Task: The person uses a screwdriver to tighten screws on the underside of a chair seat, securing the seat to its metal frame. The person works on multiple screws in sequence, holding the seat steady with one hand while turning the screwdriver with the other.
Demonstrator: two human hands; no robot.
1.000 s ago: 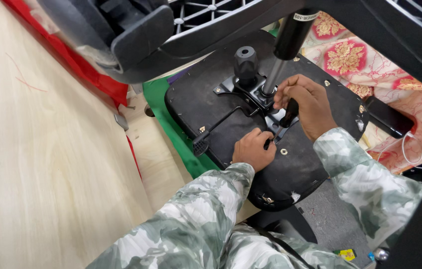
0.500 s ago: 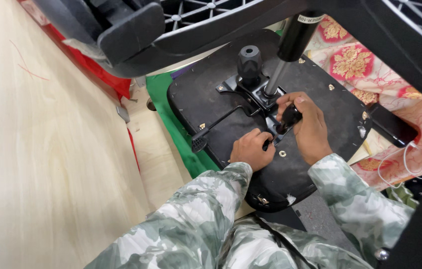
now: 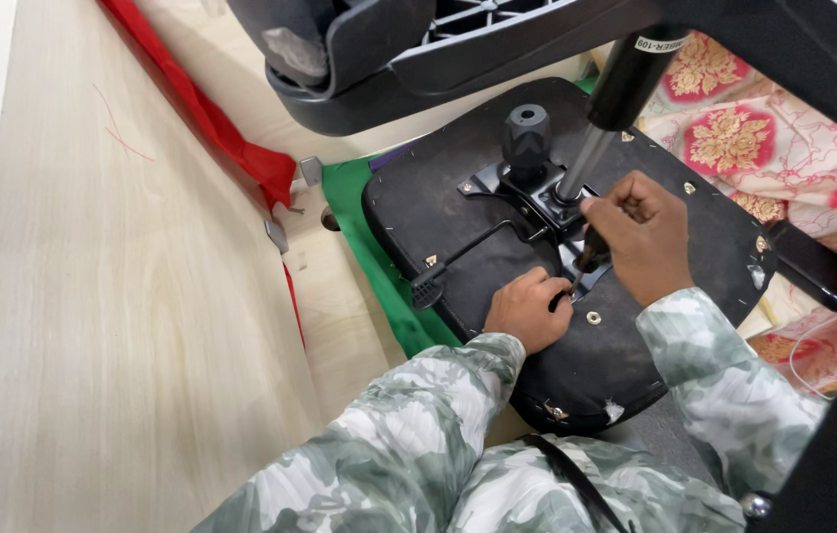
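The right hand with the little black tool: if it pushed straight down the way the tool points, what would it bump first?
Probably the metal mounting plate on the black seat underside. The right hand aims its dark-handled tool down there, beside the left hand; depth is unclear.

My right hand (image 3: 641,237) moved from the top of the metal plate (image 3: 547,212) down its right side, and closed around a dark tool handle (image 3: 591,247) there, near the frame's centre. My left hand (image 3: 527,311) stayed below it while my view drew nearer, so the upturned seat (image 3: 458,207) filled more of the frame.
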